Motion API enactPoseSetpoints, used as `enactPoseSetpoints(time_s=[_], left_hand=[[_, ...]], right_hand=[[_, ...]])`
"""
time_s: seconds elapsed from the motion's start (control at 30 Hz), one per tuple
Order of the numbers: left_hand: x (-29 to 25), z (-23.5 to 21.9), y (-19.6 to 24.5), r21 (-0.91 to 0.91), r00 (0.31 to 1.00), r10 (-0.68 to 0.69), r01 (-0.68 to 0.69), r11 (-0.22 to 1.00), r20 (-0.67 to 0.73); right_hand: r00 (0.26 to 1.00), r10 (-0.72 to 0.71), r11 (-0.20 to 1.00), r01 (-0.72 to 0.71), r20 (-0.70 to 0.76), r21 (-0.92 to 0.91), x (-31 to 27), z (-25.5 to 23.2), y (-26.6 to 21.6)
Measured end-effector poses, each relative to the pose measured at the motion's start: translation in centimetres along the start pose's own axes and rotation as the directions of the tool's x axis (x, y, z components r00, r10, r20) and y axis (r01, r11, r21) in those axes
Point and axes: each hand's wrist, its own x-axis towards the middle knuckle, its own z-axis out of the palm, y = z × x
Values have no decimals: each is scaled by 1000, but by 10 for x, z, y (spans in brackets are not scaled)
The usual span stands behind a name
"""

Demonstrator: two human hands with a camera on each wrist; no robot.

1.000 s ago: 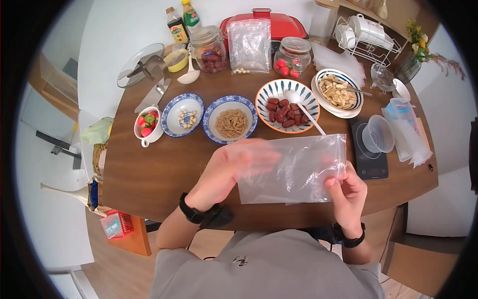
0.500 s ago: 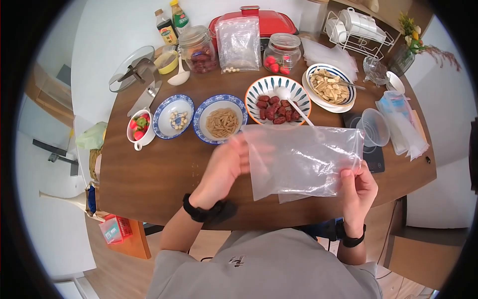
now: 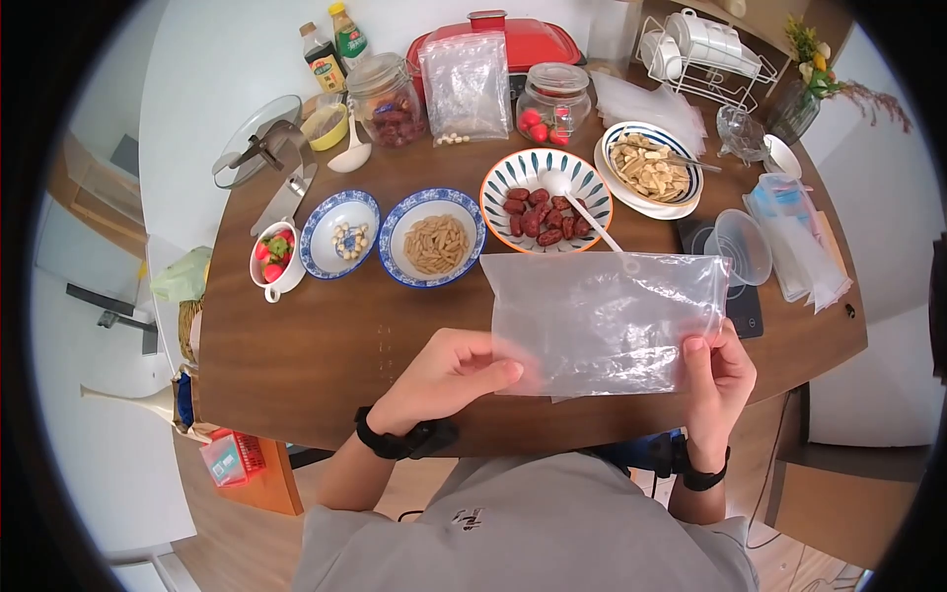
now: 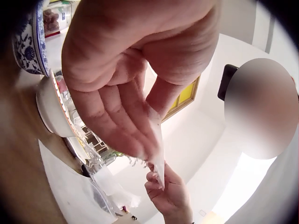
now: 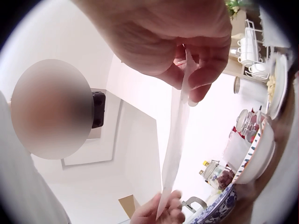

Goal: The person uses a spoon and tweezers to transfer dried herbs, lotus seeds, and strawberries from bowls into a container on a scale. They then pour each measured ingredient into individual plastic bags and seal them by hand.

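A clear plastic zip bag (image 3: pixel 607 326) is stretched flat between both hands above the table's near side. My left hand (image 3: pixel 449 380) pinches its left edge, thumb in front and fingers behind. At the other end my right hand (image 3: pixel 718 385) pinches the lower right edge. In the right wrist view the bag (image 5: pixel 176 135) appears edge-on, thin, with the right hand (image 5: pixel 187 60) gripping its upper end. Another plastic sheet (image 4: pixel 77 186) lies on the table below, mostly hidden from the head view. Just beyond the held bag is an orange-rimmed bowl (image 3: pixel 497 225) of red dates with a white spoon (image 3: pixel 592 219).
Two blue-rimmed bowls (image 3: pixel 393 261) and a cup of strawberries (image 3: pixel 274 257) stand left. A bowl of pale slices (image 3: pixel 651 170), a black scale (image 3: pixel 747 324) and a plastic tub (image 3: pixel 742 247) are right. Behind stand glass jars (image 3: pixel 388 99), a filled bag (image 3: pixel 467 89) and a red cooker (image 3: pixel 552 44).
My left hand moved from open beside the bag to pinching its left edge. The bag shifted right with the right hand, which kept its hold. The view turned slightly.
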Motion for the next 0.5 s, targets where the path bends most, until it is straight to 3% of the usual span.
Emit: enactPoseSetpoints(time_s=[0.03,0.1,0.23,0.33,0.37,0.43,0.5], left_hand=[[2,4,3,1,1000,0,0,1000,0],[8,13,10,-229,972,117,-164,959,-204],[16,-3,7,-29,939,160,-177,984,-305],[17,-11,-4,-6,916,164,-179,984,-367],[19,-6,-1,-6,916,163,-177,984,-366],[24,9,8,-231,862,187,-326,917,-471],[23,3,2,-164,875,197,-295,941,-443]], right_hand=[[999,38,998,-38,-3,40,0,2,-4],[997,78,994,-78,5,82,-2,3,-5],[997,76,995,-76,-6,65,-4,2,-4],[997,77,996,-76,-27,41,-4,-3,-2],[997,68,997,-67,-20,34,-5,-5,-1],[997,81,996,-80,-7,47,-5,-3,-1],[996,93,994,-94,9,59,-6,-1,-2]])
